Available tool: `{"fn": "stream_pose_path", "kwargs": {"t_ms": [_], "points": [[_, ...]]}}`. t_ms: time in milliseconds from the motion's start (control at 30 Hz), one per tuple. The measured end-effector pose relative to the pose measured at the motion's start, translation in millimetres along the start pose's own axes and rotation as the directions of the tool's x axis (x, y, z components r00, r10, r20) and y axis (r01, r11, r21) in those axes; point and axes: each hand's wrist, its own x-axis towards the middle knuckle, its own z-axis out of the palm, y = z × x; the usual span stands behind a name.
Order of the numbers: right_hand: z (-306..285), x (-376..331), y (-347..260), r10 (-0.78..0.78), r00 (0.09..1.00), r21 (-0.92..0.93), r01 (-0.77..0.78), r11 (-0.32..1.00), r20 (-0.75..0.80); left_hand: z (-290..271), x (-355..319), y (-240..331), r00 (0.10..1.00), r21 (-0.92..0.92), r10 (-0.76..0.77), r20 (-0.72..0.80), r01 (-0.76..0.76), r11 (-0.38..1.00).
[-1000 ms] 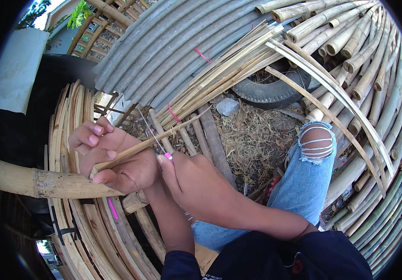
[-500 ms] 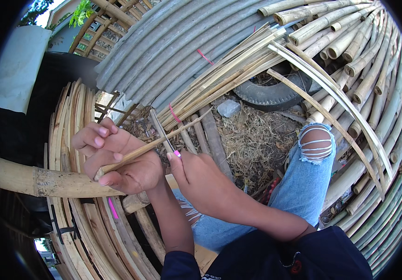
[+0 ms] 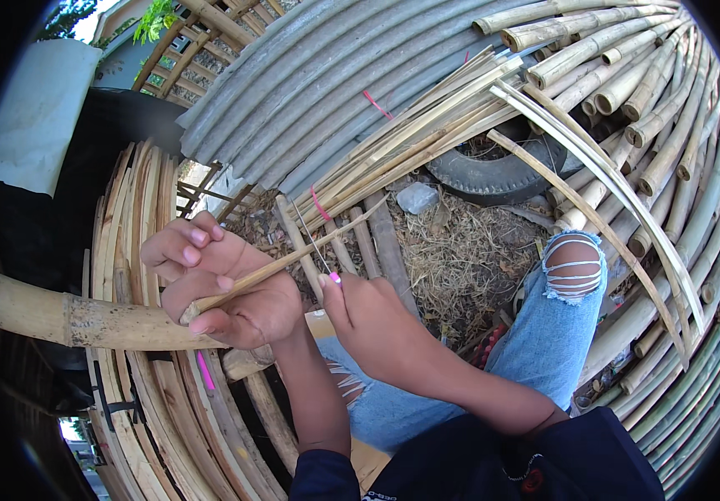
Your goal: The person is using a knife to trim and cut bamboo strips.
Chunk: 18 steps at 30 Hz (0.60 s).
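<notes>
In the head view, the left hand (image 3: pixel 226 288) has its grip pinching a thin bamboo strip (image 3: pixel 293 259), which slants up past the thick bamboo pole (image 3: pixel 68 319) lying under that hand. Just right of the pole's end, the right hand (image 3: pixel 377 321) pinches a slim blade (image 3: pixel 314 246) against the strip.

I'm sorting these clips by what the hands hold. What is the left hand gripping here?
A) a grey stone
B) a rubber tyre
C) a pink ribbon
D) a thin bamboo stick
D: the left hand is closed around a thin bamboo stick that slants up to the right, while the tyre and the grey stone lie on the ground beyond.
</notes>
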Motion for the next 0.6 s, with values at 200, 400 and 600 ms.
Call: {"fn": "stream_pose_path", "kwargs": {"t_ms": [200, 400, 600], "points": [[-27, 6, -54, 0.107, 0.965, 0.096, -0.133, 0.986, 0.238, 3, 0, -2, 1.000, -0.089, 0.003, 0.024, -0.001, 0.996], [1, 4, 18, 0.049, 0.988, -0.057, -0.041, 0.998, 0.146, 2, 2, -3, 1.000, 0.001, -0.015, -0.028, 0.015, 1.000], [-5, 2, -11, 0.105, 0.988, 0.047, -0.111, 0.993, 0.111, 3, 2, 0, 0.999, -0.032, 0.014, -0.036, -0.015, 0.999]]}}
